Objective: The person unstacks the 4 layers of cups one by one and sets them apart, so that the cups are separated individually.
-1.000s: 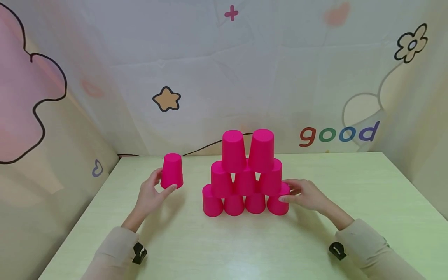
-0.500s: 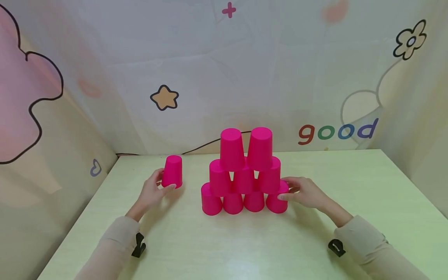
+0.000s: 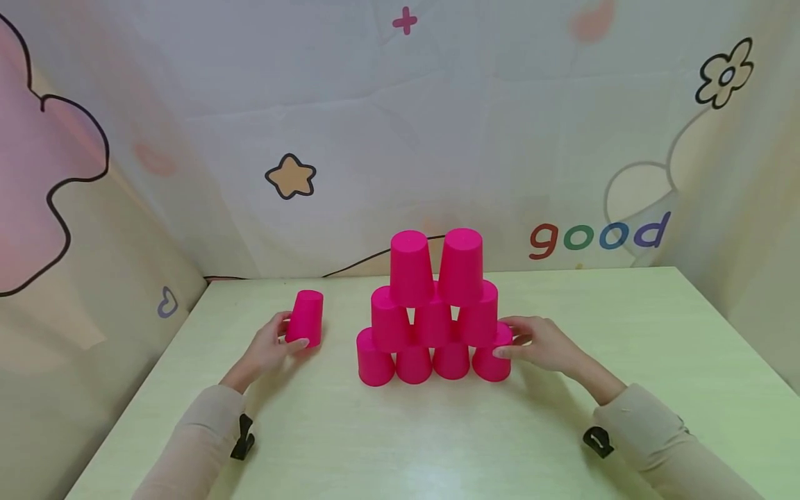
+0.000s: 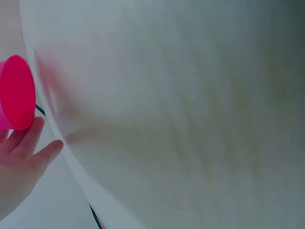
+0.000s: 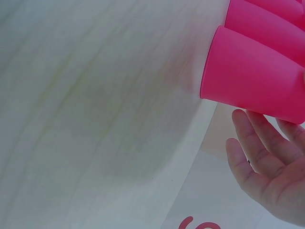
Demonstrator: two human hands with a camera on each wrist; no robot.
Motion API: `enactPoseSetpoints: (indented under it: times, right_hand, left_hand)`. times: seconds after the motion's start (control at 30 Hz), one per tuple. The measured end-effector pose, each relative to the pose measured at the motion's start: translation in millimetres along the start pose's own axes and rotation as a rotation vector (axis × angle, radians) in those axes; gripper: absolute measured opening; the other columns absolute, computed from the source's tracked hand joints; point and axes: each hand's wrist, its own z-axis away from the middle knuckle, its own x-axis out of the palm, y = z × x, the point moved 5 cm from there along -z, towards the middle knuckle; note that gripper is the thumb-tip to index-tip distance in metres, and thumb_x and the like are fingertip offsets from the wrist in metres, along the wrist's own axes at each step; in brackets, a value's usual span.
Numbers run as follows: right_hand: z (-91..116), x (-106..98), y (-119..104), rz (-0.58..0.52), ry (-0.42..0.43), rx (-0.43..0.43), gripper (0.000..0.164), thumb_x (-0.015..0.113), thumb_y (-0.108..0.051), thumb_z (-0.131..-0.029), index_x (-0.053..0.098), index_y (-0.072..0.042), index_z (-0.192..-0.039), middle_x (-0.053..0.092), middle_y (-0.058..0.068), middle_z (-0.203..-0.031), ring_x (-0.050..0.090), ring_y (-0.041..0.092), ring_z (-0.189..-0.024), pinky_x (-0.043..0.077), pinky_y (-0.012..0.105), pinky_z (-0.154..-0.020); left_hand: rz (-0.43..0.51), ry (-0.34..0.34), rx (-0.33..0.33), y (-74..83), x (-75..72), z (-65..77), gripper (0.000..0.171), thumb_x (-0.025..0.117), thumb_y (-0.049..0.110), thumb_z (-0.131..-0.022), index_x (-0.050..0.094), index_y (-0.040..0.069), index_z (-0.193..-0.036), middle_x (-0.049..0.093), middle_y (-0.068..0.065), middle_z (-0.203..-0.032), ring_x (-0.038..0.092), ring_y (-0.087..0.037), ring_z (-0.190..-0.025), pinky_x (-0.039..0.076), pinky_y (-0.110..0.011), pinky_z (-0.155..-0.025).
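In the head view my left hand (image 3: 267, 347) grips an upside-down pink cup (image 3: 306, 316), thumb in front and fingers behind its lower part. That cup leans slightly, low over the left side of the table; its open mouth shows in the left wrist view. To the right stands a pyramid of upside-down pink cups (image 3: 431, 323) in three tiers, with two cups on top. My right hand (image 3: 545, 344) holds the lower right cup (image 3: 492, 366) of the bottom row, thumb at its front and fingers at its back. In the right wrist view several fingertips (image 5: 238, 114) lie along its side.
Both hands work over a pale wooden table (image 3: 400, 437). Behind it hangs a printed cloth backdrop (image 3: 350, 139) with a star, a flower and the word "good". Black clips (image 3: 598, 442) sit at both sleeves.
My left hand has lowered its cup toward the table, tilting it a little. The right hand stays at the bottom cup, and the pyramid keeps its shape while the head view shifts slightly.
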Motion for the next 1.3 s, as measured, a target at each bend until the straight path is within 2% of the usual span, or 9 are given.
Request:
enactPoseSetpoints:
  times: [0.17, 0.37, 0.57, 0.9, 1.03, 1.17, 1.3]
  right_hand:
    - [0.7, 0.0, -1.6, 0.001, -0.004, 0.011, 0.056, 0.072, -0.025, -0.077, 0.052, 0.001, -0.122, 0.061, 0.012, -0.105, 0.059, 0.025, -0.090, 0.052, 0.035, -0.071]
    - [1.3, -1.0, -4.0, 0.000, -0.006, 0.011, 0.055, 0.072, -0.024, -0.078, 0.052, 0.001, -0.122, 0.061, 0.013, -0.105, 0.059, 0.026, -0.090, 0.052, 0.036, -0.071]
    - [0.3, -0.4, -4.0, 0.005, -0.004, 0.009, 0.055, 0.072, -0.024, -0.078, 0.052, 0.002, -0.122, 0.061, 0.013, -0.106, 0.059, 0.026, -0.090, 0.052, 0.035, -0.071]
    - [1.1, 0.8, -2.6, -0.011, -0.009, 0.009, 0.055, 0.072, -0.024, -0.078, 0.052, 0.001, -0.123, 0.061, 0.013, -0.106, 0.059, 0.025, -0.090, 0.052, 0.035, -0.070]
    - [1.4, 0.9, -2.1, -0.011, -0.008, 0.010, 0.055, 0.072, -0.023, -0.078, 0.052, 0.001, -0.123, 0.061, 0.013, -0.106, 0.059, 0.025, -0.090, 0.052, 0.035, -0.070]
    - [0.6, 1.2, 0.3, -0.004, -0.009, 0.010, 0.055, 0.071, -0.023, -0.078, 0.052, 0.001, -0.123, 0.061, 0.013, -0.107, 0.059, 0.026, -0.091, 0.052, 0.035, -0.071]
    - [-0.5, 1.6, 3.3, -0.005, -0.006, 0.024, 0.055, 0.071, -0.024, -0.078, 0.052, 0.000, -0.124, 0.061, 0.013, -0.107, 0.059, 0.027, -0.092, 0.052, 0.035, -0.072]
  left_hand:
    - [-0.028, -0.033, -0.017, -4.6, -1.2, 1.2, 0.066, 0.066, 0.018, -0.084, 0.028, -0.003, -0.134, 0.042, -0.025, -0.128, 0.044, -0.039, -0.113, 0.043, -0.046, -0.090]
    - [-0.083, -0.049, -0.015, -5.8, -3.1, 3.4, 0.067, 0.070, 0.016, -0.080, 0.031, -0.007, -0.130, 0.045, -0.026, -0.123, 0.046, -0.041, -0.110, 0.042, -0.048, -0.090]
    - [-0.117, -0.051, -0.032, -8.1, -4.1, 3.8, 0.068, 0.072, 0.019, -0.078, 0.034, -0.006, -0.128, 0.047, -0.025, -0.122, 0.046, -0.041, -0.110, 0.042, -0.049, -0.090]
    - [-0.121, -0.046, 0.017, -7.5, -3.4, 7.5, 0.064, 0.073, 0.016, -0.077, 0.039, -0.006, -0.126, 0.050, -0.024, -0.120, 0.048, -0.041, -0.109, 0.041, -0.052, -0.090]
    - [-0.101, -0.033, 0.003, -6.9, -4.9, 9.1, 0.065, 0.072, 0.020, -0.078, 0.038, -0.004, -0.128, 0.049, -0.023, -0.122, 0.047, -0.040, -0.110, 0.040, -0.052, -0.090]
    - [-0.082, -0.013, -0.013, -2.2, -6.8, 12.5, 0.071, 0.072, 0.027, -0.078, 0.034, 0.000, -0.131, 0.047, -0.022, -0.124, 0.045, -0.040, -0.113, 0.042, -0.051, -0.089]
    - [-0.086, 0.015, 0.029, 10.3, -13.7, 17.8, 0.077, 0.071, 0.030, -0.079, 0.028, 0.000, -0.136, 0.046, -0.023, -0.127, 0.043, -0.040, -0.115, 0.041, -0.053, -0.089]
